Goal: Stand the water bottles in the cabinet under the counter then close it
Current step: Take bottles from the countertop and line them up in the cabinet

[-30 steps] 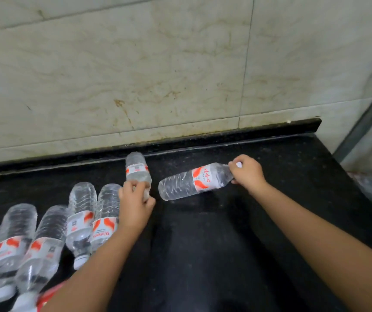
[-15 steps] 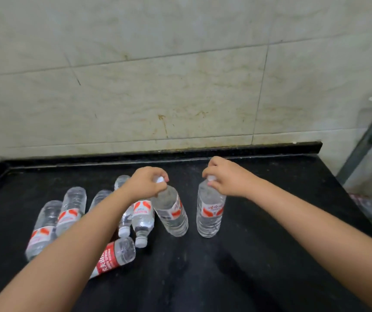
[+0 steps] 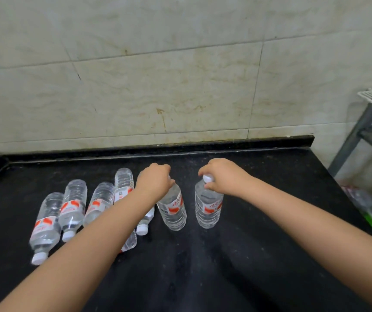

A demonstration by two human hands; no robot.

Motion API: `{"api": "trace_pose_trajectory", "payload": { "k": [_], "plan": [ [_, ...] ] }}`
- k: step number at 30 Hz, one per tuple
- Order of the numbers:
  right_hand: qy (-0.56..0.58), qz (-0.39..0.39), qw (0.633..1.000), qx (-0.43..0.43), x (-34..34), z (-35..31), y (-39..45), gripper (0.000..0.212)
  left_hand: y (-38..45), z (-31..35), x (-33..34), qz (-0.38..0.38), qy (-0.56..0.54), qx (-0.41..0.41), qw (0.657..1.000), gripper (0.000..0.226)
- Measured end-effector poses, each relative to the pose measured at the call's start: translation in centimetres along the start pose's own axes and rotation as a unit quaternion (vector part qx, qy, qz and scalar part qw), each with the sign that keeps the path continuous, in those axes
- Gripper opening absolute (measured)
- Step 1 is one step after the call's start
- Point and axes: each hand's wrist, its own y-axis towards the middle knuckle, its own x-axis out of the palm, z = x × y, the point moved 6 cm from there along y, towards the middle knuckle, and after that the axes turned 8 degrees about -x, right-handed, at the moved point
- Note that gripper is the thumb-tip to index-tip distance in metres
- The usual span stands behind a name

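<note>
Two clear plastic water bottles with white caps and red-and-white labels stood on the black countertop [image 3: 236,266], side by side and slightly apart, in front of the tiled wall [image 3: 158,86]. The left hand [image 3: 154,184] was curled over the cap end of the left-held bottle [image 3: 172,209], which tilted with its top leaning toward the wall. The right hand [image 3: 222,177] pinched the white cap of the right-held bottle [image 3: 208,209], which stood nearly upright. Both bodies were ribbed and transparent, each with a label band around the middle. To the left of the left-held bottle, further bottles of the same type lay flat on the countertop in a loose row: an outermost bottle [image 3: 44,228], a second bottle [image 3: 72,208], a third bottle [image 3: 98,202] and a fourth bottle [image 3: 123,183], their caps pointing away from the wall where visible. More lay partly hidden under the left forearm. A grey metal rack [image 3: 360,129] stood beyond the right end of the countertop.
</note>
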Motion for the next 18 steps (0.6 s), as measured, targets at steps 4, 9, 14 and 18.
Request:
{"api": "trace_pose_trajectory", "payload": {
  "k": [4,9,14,18],
  "plan": [
    [0.006,0.037,0.999,0.022,0.8,-2.5,-3.9,0.033,-4.8,0.8,0.5,-0.002,0.003,0.062,0.998,0.032],
    [0.018,0.091,0.995,0.042,0.8,-6.8,-11.7,0.031,-13.8,-0.4,0.0,0.038,-0.038,0.145,0.988,0.036],
    [0.025,0.094,0.993,0.072,0.8,-11.5,-20.3,0.03,-23.6,-1.5,0.0,0.038,-0.084,0.217,0.972,0.033],
    [0.038,0.042,0.993,0.105,3.1,-13.8,-26.8,0.031,-29.5,-1.4,3.2,-0.043,-0.088,0.245,0.965,0.028]
  ]
}}
